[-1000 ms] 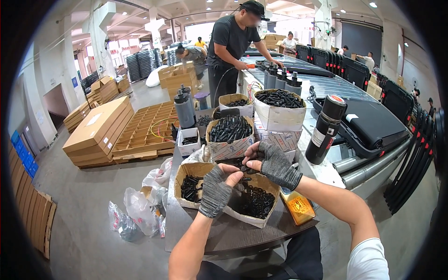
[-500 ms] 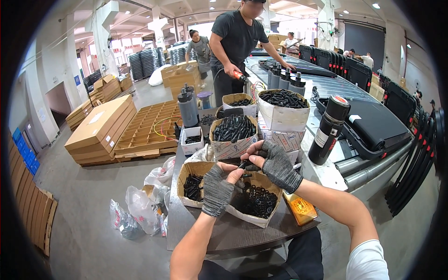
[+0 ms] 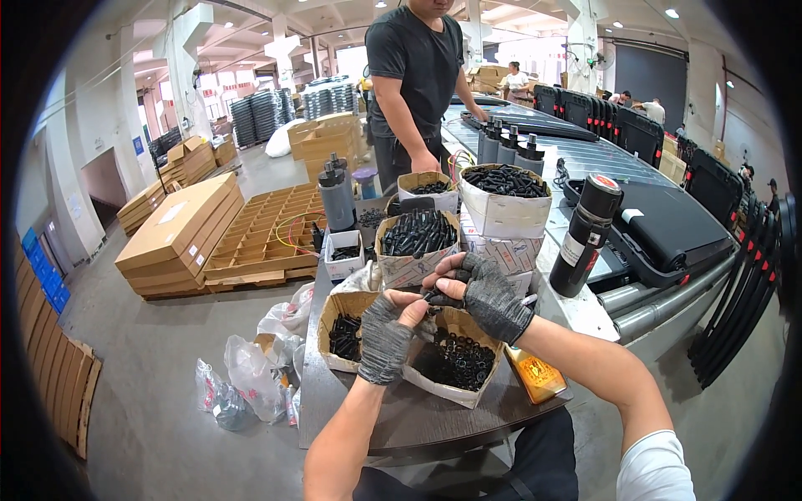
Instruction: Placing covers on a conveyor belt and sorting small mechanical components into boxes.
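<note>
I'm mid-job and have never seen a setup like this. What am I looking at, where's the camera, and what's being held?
There is no robot here: these are a person's own left hand and right hand, both in grey fingerless gloves. The camera sits on their head, looking down; its wide lens bends straight edges. Both hands hold a small dark part, too small to identify. Below, on the dark table, an open carton holds black rings, and another carton to its left holds small black pieces.

No wording could be read: a white label (image 3: 572, 248) sat on the black bottle (image 3: 586, 227) at three o'clock, a pale label (image 3: 173, 207) on the brown carton (image 3: 159, 238) at nine.
</note>
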Motion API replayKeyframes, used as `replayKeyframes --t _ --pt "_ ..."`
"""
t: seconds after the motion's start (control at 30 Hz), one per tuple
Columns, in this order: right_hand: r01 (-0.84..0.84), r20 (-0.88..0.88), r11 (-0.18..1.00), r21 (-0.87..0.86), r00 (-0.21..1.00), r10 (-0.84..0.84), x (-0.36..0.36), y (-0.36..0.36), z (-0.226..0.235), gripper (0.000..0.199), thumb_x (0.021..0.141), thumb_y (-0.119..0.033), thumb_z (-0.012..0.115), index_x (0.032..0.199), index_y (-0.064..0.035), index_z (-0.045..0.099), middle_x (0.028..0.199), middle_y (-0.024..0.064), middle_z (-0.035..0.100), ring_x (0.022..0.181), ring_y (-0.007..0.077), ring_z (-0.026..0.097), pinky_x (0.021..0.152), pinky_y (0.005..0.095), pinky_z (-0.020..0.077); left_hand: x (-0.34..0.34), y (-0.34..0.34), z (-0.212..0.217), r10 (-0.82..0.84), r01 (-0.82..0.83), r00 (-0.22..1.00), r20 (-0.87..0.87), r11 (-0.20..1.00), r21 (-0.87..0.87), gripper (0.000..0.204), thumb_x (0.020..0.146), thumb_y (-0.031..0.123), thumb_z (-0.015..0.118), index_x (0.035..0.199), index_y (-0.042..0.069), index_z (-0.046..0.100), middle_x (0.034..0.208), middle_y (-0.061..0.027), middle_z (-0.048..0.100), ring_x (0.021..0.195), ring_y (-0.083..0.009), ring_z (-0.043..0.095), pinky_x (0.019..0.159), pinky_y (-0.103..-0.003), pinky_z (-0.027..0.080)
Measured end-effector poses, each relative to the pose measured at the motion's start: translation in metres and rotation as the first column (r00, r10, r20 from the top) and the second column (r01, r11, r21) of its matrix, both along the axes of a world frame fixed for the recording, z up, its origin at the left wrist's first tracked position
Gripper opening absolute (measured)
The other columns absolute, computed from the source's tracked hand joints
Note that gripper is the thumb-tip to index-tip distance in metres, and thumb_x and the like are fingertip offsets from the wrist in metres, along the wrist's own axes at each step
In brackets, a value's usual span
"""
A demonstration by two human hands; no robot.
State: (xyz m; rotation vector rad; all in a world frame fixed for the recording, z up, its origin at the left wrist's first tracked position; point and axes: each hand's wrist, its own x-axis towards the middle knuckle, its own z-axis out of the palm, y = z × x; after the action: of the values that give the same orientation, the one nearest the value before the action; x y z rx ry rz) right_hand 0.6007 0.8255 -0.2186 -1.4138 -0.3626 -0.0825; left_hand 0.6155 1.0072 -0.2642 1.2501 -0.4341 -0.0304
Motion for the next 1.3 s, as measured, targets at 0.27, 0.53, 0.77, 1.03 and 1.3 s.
replayKeyframes --t 0.27,0.53,0.77,1.03,1.3 --pt "-0.037 -0.015 0.999 0.009 0.999 0.037 0.004 0.006 0.005 0.021 0.092 -0.005 0.059 0.112 -0.0023 0.052 0.108 0.0126 0.063 0.108 0.0223 0.061 0.097 0.0366 0.0500 0.003 0.004 0.001 -0.129 0.102 0.984 -0.124 0.973 -0.208 0.017 0.091 0.019 0.069 0.097 0.005 0.060 0.084 -0.0061 0.068 0.070 -0.0126 0.064 0.063 -0.025 0.053" --pt "0.115 0.270 0.976 -0.186 0.961 -0.062 0.012 0.006 0.010 0.020 0.095 -0.006 0.058 0.113 0.0004 0.052 0.102 0.0101 0.063 0.103 0.0190 0.065 0.091 0.0326 0.0536 0.010 0.011 0.001 -0.291 0.174 0.931 -0.218 0.884 -0.434 0.017 0.093 0.020 0.067 0.100 0.007 0.059 0.089 -0.0082 0.068 0.075 -0.0155 0.064 0.068 -0.027 0.053" --pt "0.127 0.170 0.903 -0.410 0.984 -0.061 -0.008 0.011 0.041 0.019 0.093 -0.020 0.066 0.099 -0.0026 0.071 0.091 0.0035 0.067 0.085 0.0109 0.062 0.078 0.0256 0.0513 0.006 0.000 0.003 0.069 -0.111 0.989 -0.134 0.935 -0.338 0.017 0.093 0.019 0.066 0.102 0.006 0.059 0.088 -0.0050 0.066 0.076 -0.0123 0.061 0.069 -0.025 0.052" --pt "-0.066 -0.121 0.941 -0.332 0.992 0.027 -0.006 0.015 0.034 0.026 0.092 -0.024 0.066 0.108 -0.0033 0.069 0.091 0.0035 0.067 0.087 0.0130 0.063 0.082 0.0291 0.0518 0.007 -0.003 -0.002 0.155 -0.175 0.983 -0.096 0.950 -0.257 0.015 0.093 0.016 0.066 0.100 0.004 0.059 0.088 -0.0041 0.065 0.074 -0.0109 0.060 0.067 -0.024 0.051" --pt "0.238 0.344 0.876 -0.419 0.935 -0.090 -0.001 0.025 0.012 0.016 0.091 -0.013 0.065 0.102 -0.0027 0.068 0.089 0.0050 0.066 0.088 0.0158 0.062 0.083 0.0314 0.0501 0.006 -0.001 -0.001 0.128 -0.170 0.979 -0.159 0.945 -0.281 0.015 0.093 0.016 0.066 0.098 0.003 0.059 0.086 -0.0044 0.065 0.072 -0.0109 0.060 0.064 -0.023 0.052"
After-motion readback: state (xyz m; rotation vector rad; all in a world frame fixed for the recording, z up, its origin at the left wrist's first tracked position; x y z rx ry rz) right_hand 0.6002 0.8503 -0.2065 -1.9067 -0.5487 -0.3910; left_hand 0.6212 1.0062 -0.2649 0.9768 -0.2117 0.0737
